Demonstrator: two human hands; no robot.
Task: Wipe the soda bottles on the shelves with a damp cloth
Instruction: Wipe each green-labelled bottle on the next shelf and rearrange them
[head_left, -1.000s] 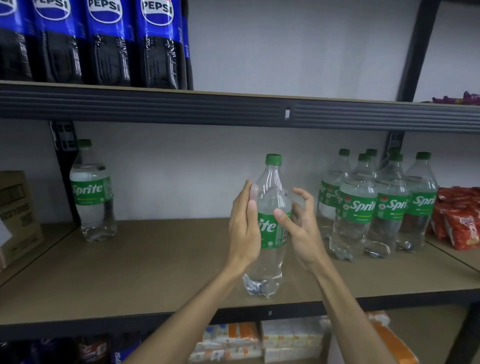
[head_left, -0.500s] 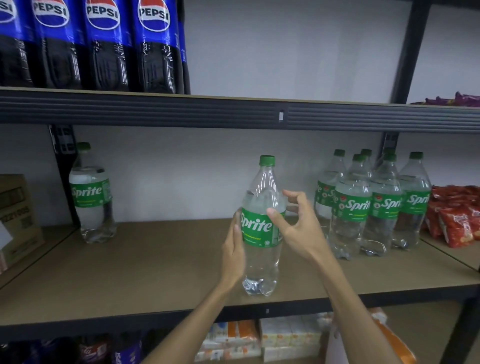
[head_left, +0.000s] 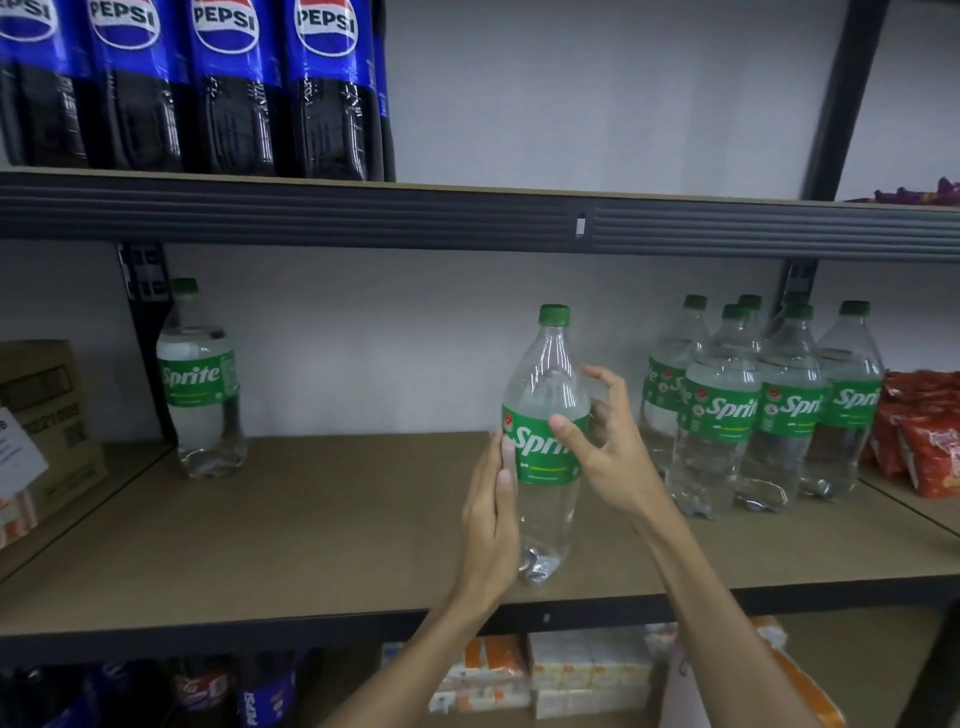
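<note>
Bottle (head_left: 543, 384) is at the middle of the middle shelf (head_left: 311, 519), close to the front edge and well apart from the other stock. Its base is at shelf level; whether it bears on the board cannot be confirmed.

Left hand (head_left: 491, 519): fingers straight and together, laid flat against the bottle's left side from the label downward. Judged to be a steadying brace, not a grip.

Right hand (head_left: 618, 457): thumb (head_left: 563, 423) on the front of the label and the other fingers curled round the back on the right. It is a loose hold, with the index finger raised clear. The hold appears meant to turn or square the bottle.

Orientation: long axis vertical, cap up, label facing outward to the aisle.

No cloth is visible in either hand or on the shelf, so wiping of this bottle cannot be verified.

Sprite cluster (head_left: 753, 410) stands to the right, a lone Sprite (head_left: 200, 384) to the left, and Pepsi (head_left: 208, 88) above.
</note>
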